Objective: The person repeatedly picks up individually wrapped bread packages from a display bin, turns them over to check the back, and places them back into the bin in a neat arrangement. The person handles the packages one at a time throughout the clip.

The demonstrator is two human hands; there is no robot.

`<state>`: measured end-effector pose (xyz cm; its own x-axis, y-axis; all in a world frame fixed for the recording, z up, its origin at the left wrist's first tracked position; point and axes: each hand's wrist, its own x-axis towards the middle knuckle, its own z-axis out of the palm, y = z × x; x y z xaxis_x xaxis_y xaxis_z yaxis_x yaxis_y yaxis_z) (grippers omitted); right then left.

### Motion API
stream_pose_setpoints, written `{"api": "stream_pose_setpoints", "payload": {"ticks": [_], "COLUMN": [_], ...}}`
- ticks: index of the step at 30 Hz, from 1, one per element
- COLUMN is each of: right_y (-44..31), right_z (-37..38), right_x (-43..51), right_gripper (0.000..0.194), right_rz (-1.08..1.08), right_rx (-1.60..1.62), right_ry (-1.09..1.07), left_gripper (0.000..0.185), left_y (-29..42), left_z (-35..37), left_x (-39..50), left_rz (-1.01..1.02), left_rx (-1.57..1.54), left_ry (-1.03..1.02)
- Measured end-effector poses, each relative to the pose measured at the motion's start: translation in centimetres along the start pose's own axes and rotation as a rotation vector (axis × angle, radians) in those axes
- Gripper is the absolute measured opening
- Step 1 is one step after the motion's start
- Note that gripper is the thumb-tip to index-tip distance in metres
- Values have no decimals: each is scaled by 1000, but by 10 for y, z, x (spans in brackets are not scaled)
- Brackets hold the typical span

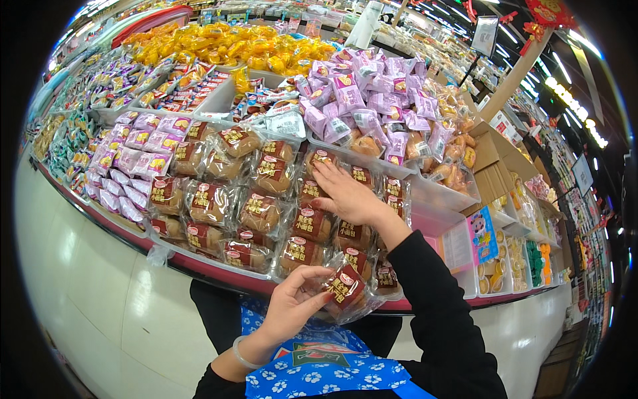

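Between the thumb and fingers of my left hand (299,299) is a clear-wrapped brown bread roll (346,289) with a dark red printed label. It is at the front edge of the display, above my blue flowered apron (329,369). My right hand (344,194) lies flat, palm down, on wrapped rolls of the same kind; its fingertips touch a roll (319,158) in the back row. Stacked rolls (309,223) stand in rows under and around both hands. More of them, such as one wrapped roll (207,202), fill the section to the left.
Purple-wrapped snacks (349,92) heap up behind the rolls, and yellow packets (239,45) lie farther back. Left of the rolls are lilac packets (144,139). On the right, a clear plastic bin (433,219) adjoins a cardboard box (491,164). A dark red edge (224,274) borders the counter.
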<state>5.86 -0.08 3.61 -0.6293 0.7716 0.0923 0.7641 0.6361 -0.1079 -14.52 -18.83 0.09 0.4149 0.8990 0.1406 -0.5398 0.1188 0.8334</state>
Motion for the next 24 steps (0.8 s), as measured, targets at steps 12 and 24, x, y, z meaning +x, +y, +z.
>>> {"api": "stream_pose_setpoints", "payload": {"ticks": [12,24], "right_y": [-99,-116], "right_z": [-30,11], "right_x": [-161,-207], "right_gripper": [58,21], "right_rz": [278,612], "right_rx": [1110,1605], "right_ry": [353,834], "left_gripper": [33,22], "left_y": [-10,-32], "left_z": [28,35], "left_x": [20,26], "left_rz": [360,237], "left_rx": [-63,728], "left_ry": [222,285]}}
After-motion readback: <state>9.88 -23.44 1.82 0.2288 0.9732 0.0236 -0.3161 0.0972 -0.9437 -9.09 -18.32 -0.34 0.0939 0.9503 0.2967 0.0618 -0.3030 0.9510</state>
